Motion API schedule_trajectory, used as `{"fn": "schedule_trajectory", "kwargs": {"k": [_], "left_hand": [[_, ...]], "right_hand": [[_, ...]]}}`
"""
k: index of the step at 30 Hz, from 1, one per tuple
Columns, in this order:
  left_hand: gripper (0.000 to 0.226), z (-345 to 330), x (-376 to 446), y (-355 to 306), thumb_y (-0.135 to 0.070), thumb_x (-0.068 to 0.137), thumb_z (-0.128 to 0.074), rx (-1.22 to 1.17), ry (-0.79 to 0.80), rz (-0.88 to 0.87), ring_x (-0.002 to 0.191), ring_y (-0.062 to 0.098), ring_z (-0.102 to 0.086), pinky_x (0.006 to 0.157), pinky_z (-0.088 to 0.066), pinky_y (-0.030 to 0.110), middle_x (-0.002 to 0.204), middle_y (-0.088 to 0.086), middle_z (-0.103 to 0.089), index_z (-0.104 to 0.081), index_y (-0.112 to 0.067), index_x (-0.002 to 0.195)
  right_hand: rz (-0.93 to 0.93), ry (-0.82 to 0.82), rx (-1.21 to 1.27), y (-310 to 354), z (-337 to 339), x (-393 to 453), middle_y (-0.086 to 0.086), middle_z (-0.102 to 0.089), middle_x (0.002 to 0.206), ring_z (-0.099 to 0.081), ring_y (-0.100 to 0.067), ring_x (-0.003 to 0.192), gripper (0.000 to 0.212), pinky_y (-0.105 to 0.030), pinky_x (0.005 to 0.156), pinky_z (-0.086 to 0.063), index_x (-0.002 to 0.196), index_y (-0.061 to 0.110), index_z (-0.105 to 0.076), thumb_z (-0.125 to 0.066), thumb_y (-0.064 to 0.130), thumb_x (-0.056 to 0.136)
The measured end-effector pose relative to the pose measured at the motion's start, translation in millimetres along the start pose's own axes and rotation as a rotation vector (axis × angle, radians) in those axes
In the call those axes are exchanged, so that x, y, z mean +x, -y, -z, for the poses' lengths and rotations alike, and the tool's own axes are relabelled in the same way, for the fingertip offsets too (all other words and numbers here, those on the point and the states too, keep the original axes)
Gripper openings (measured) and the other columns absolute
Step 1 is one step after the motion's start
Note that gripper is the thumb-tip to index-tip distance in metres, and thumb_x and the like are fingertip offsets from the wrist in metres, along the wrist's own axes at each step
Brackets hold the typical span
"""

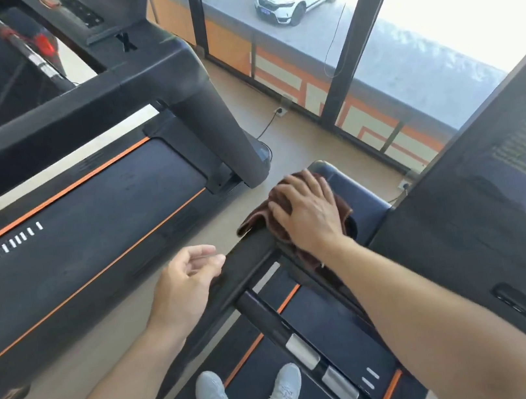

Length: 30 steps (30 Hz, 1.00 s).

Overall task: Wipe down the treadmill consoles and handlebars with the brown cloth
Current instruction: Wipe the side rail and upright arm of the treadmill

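The brown cloth (259,218) lies bunched over the front end of the black left handlebar (250,262) of the treadmill I stand on. My right hand (306,211) presses flat on the cloth with its fingers spread. My left hand (186,280) rests its heel on the same handlebar nearer to me, fingers loosely curled and holding nothing. The dark console (507,197) of this treadmill rises at the right. A centre bar with silver grip sensors (303,352) runs below my right forearm.
A second treadmill (88,225) with orange stripes stands to the left, its upright (207,112) close to the cloth. Beige floor runs between the two machines. Tall windows (366,30) and wall sockets lie ahead. My feet in grey shoes (249,389) stand on the belt.
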<state>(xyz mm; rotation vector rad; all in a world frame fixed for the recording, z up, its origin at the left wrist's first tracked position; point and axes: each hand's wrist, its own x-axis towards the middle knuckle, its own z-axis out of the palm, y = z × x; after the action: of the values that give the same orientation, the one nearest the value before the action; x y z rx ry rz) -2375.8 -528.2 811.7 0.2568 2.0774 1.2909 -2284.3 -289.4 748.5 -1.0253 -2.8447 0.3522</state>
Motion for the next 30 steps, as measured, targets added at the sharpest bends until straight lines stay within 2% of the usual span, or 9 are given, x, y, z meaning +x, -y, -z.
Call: {"fn": "schedule_trajectory", "kwargs": {"k": [2,4,8,11,15,18,22,26,30], "left_hand": [[0.01,1.9,-1.3,-1.0,-0.029,0.092,-0.071,0.017,-0.007,-0.011,0.086,0.0,-0.073,0.099,-0.054,0.038,0.099,-0.007,-0.077,-0.071,-0.031,0.103],[0.01,4.8,-4.7,-0.8,-0.028,0.093,-0.07,0.017,-0.002,-0.011,0.086,-0.001,-0.073,0.099,-0.054,0.038,0.099,-0.007,-0.077,-0.071,-0.031,0.103],[0.009,12.9,-11.5,7.3,-0.026,0.094,-0.071,-0.001,-0.006,0.007,0.086,0.002,-0.075,0.096,-0.057,0.038,0.097,-0.007,-0.078,-0.073,-0.028,0.102],[0.008,20.4,-14.3,16.6,-0.024,0.093,-0.071,-0.029,-0.018,0.025,0.086,0.006,-0.075,0.095,-0.058,0.04,0.094,-0.006,-0.078,-0.074,-0.026,0.1],[0.007,30.4,-15.4,27.1,-0.023,0.094,-0.071,-0.061,-0.024,0.032,0.088,0.009,-0.076,0.096,-0.057,0.043,0.094,-0.004,-0.078,-0.074,-0.025,0.099],[0.007,34.1,-14.5,31.5,-0.023,0.094,-0.071,-0.085,-0.002,0.025,0.088,0.01,-0.076,0.097,-0.057,0.045,0.095,-0.003,-0.078,-0.074,-0.025,0.099],[0.006,32.7,-12.4,34.7,-0.023,0.093,-0.071,-0.089,0.056,0.017,0.088,0.01,-0.076,0.098,-0.056,0.045,0.092,-0.005,-0.079,-0.074,-0.026,0.098],[0.006,23.4,-13.0,34.2,-0.024,0.093,-0.071,-0.061,0.127,-0.011,0.088,0.008,-0.075,0.098,-0.056,0.044,0.093,-0.003,-0.079,-0.073,-0.027,0.098],[0.007,12.7,-17.0,40.4,-0.023,0.093,-0.071,-0.046,0.193,-0.045,0.088,0.009,-0.075,0.096,-0.057,0.043,0.089,-0.004,-0.079,-0.073,-0.027,0.098]], "right_hand": [[-0.1,-0.03,0.005,-26.5,6.3,15.8,0.009,-0.038,0.161,-0.017,-0.022,0.156,0.052,-0.051,0.128,-0.006,0.143,0.037,-0.05,-0.031,0.063,0.102],[-0.256,-0.049,0.015,-52.3,12.3,23.9,0.004,-0.038,0.161,-0.024,-0.026,0.153,0.052,-0.051,0.126,-0.01,0.146,0.035,-0.046,-0.032,0.06,0.103],[-0.666,-0.018,0.073,-79.2,28.6,28.9,-0.011,-0.057,0.14,-0.051,-0.036,0.128,0.051,-0.048,0.106,-0.036,0.139,0.023,-0.051,-0.033,0.055,0.104],[-0.75,-0.02,0.068,-75.7,30.8,30.0,-0.015,-0.056,0.139,-0.051,-0.039,0.128,0.05,-0.05,0.106,-0.036,0.138,0.016,-0.052,-0.033,0.049,0.105],[-0.667,-0.11,-0.001,-56.2,24.3,12.3,-0.014,-0.054,0.141,-0.047,-0.04,0.13,0.041,-0.053,0.108,-0.032,0.138,0.015,-0.052,-0.042,0.036,0.104],[-0.523,-0.146,0.099,-38.8,23.3,-16.0,-0.008,-0.05,0.148,-0.042,-0.036,0.133,0.046,-0.053,0.111,-0.034,0.145,0.022,-0.051,-0.055,0.023,0.098],[-0.279,-0.04,0.215,12.4,19.4,-49.7,0.001,-0.047,0.155,-0.042,-0.028,0.133,0.061,-0.049,0.114,-0.038,0.151,0.026,-0.048,-0.063,0.014,0.093],[-0.072,0.039,0.171,66.6,14.7,-76.5,0.005,-0.051,0.153,-0.046,-0.025,0.124,0.059,-0.042,0.108,-0.041,0.15,0.027,-0.051,-0.064,0.015,0.093],[-0.041,0.06,0.287,100.3,-11.9,-125.1,0.008,-0.052,0.15,-0.043,-0.02,0.121,0.063,-0.033,0.108,-0.041,0.146,0.026,-0.054,-0.065,0.01,0.086]]}}
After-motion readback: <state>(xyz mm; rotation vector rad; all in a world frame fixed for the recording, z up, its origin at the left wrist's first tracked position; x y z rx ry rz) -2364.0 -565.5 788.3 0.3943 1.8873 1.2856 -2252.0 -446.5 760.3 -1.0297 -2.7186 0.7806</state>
